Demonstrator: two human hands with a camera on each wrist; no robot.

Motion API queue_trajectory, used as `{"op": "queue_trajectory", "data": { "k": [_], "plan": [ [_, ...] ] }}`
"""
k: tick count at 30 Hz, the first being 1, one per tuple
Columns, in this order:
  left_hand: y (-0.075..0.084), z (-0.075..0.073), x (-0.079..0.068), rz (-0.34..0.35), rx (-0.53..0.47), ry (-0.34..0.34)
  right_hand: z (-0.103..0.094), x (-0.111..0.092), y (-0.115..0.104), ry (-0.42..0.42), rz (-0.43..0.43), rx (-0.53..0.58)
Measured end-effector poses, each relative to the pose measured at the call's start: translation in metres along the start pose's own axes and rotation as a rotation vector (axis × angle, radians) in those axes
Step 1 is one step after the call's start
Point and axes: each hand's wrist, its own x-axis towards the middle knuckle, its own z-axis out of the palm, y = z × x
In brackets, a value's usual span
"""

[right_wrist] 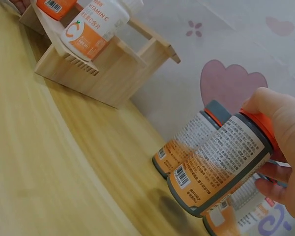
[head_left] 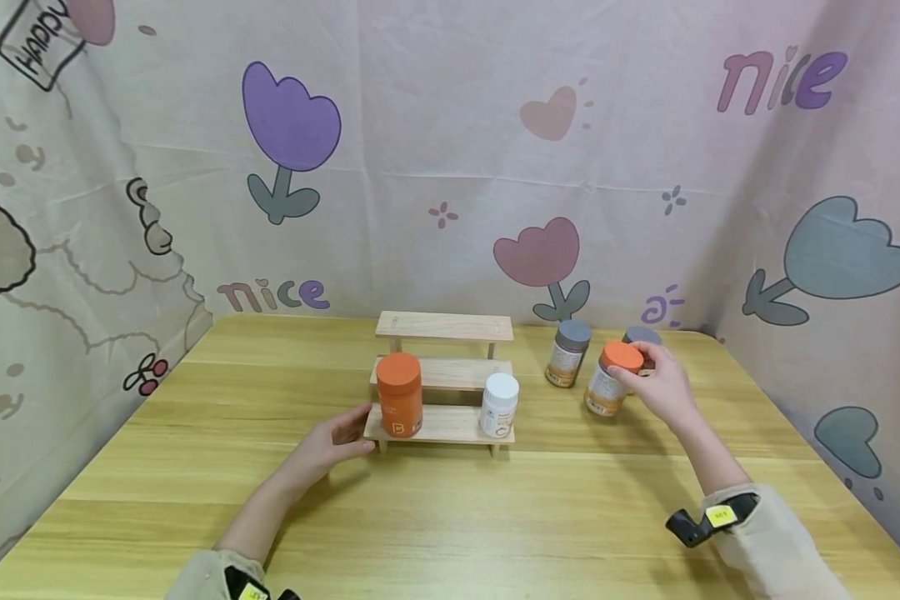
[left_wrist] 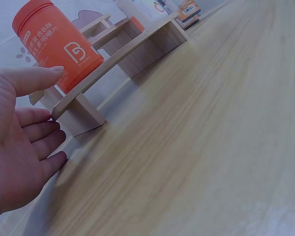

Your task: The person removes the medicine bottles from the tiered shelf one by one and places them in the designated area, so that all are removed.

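My right hand [head_left: 662, 385] holds an orange-capped supplement bottle [head_left: 606, 388] by its cap, with a grey body and a white-and-orange label. In the right wrist view a shadow lies below the held bottle [right_wrist: 219, 164], and its base looks raised off the table. My left hand [head_left: 328, 443] is at the left end of a three-tier wooden shelf [head_left: 441, 423]. Its fingers [left_wrist: 37, 132] are loosely extended beside the lowest board; whether they touch it I cannot tell. On that lowest tier stand an orange bottle [head_left: 400, 398] at the left and a white vitamin C bottle [head_left: 499, 407] at the right.
A grey-capped bottle [head_left: 567, 354] stands on the wooden table [head_left: 450, 517] right of the shelf. Another grey-capped bottle [head_left: 640, 335] is partly hidden behind my right hand. A printed cloth [head_left: 435, 125] hangs behind the table and along its sides.
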Motion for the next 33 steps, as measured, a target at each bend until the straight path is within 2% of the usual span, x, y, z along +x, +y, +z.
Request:
{"op": "queue_trajectory", "data": {
  "k": [8,16,33],
  "plan": [
    [-0.001,0.001,0.0,-0.014,-0.013,0.013,0.003,-0.003,0.004,-0.008,0.029,0.005],
    [-0.003,0.0,0.001,-0.016,-0.006,0.007,0.006,-0.005,0.01,-0.017,0.025,-0.035],
    [0.001,0.0,0.0,-0.003,-0.008,-0.002,0.001,-0.006,0.011,-0.081,0.038,0.011]
  ]
}}
